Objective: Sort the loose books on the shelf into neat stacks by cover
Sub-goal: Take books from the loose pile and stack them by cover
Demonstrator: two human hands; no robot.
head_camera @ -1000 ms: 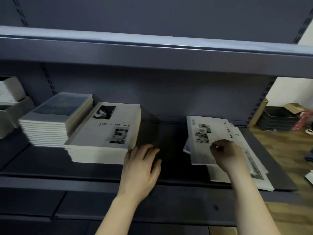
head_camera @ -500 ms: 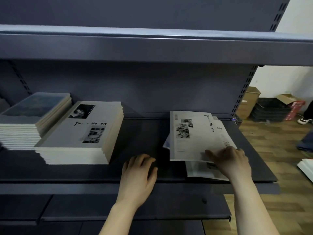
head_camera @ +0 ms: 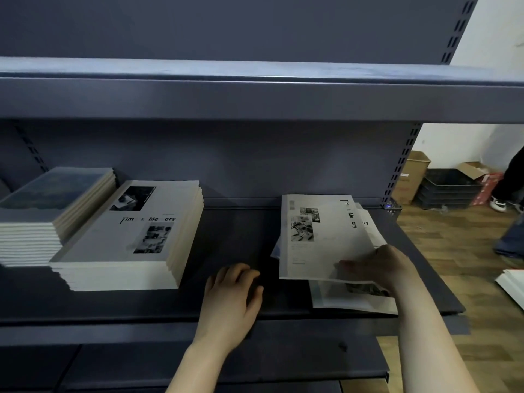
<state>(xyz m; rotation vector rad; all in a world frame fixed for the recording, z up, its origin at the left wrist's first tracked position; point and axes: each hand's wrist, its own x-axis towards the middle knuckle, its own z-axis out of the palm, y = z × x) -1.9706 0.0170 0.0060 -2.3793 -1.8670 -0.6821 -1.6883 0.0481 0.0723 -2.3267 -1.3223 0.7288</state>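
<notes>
A: What is taking up the most room?

B: The dark shelf is running across the whole view, with the upper shelf hanging over it. A bare strip is lying open in the middle, between the stacks and the loose books.

A: How many stacks are sitting there?

B: Two, both at the left. The blue-cover stack is sitting furthest left, and the white-cover stack is touching its right side and reaching nearer the front edge.

A: And the loose ones?

B: The loose pile is lying at the right end, fanned out. I am counting at least three white covers, plus a bluish corner poking out on the left. The lowest one is coming close to the shelf's front lip.

A: What are the hands doing?

B: The right hand is gripping the top book at its near right corner, its fingers lying over the cover and the thumb hidden. The left hand is resting on the bare strip, fingers loosely curled and close together, holding nothing
</notes>
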